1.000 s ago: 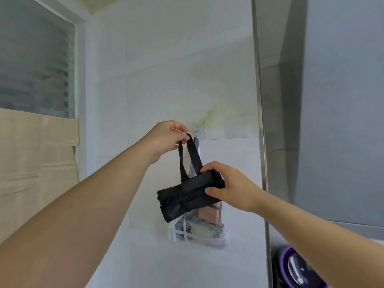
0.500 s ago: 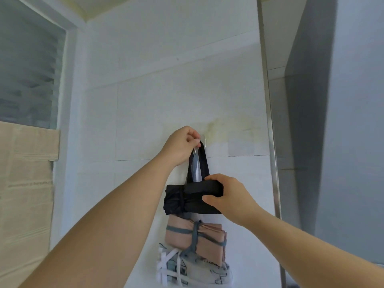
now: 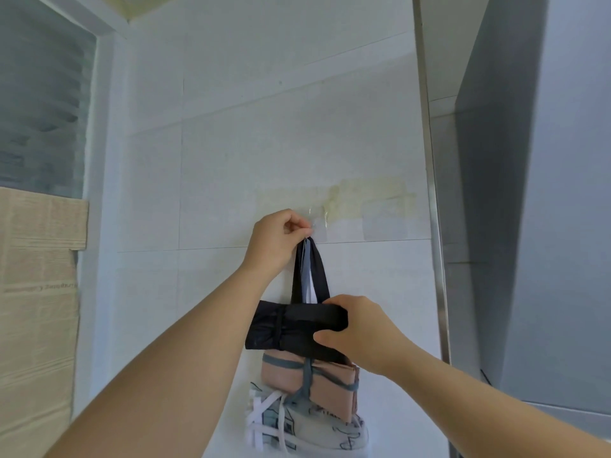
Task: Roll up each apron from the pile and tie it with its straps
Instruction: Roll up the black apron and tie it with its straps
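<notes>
A rolled black apron (image 3: 284,328), tied round with its own strap, hangs against the white tiled wall. My right hand (image 3: 360,332) grips the roll's right end. My left hand (image 3: 281,239) pinches the top of the apron's black neck loop (image 3: 319,272) at a clear wall hook (image 3: 315,223). Below the black roll hangs a pink rolled apron (image 3: 327,381) tied with grey-blue straps. Under that hangs a white printed rolled apron (image 3: 317,428) tied with white straps. Pale straps of the lower rolls run up inside the black loop to the hook.
A metal door or panel edge (image 3: 433,226) runs down just right of the hook. A grey wall surface (image 3: 529,226) lies beyond it. At the left, beige cloth (image 3: 36,292) hangs below a window with blinds (image 3: 39,94).
Both hands carried the black roll up and toward the wall. The neck loop's top now sits at the hook. The view came closer, showing the pink and white rolls fully below.
</notes>
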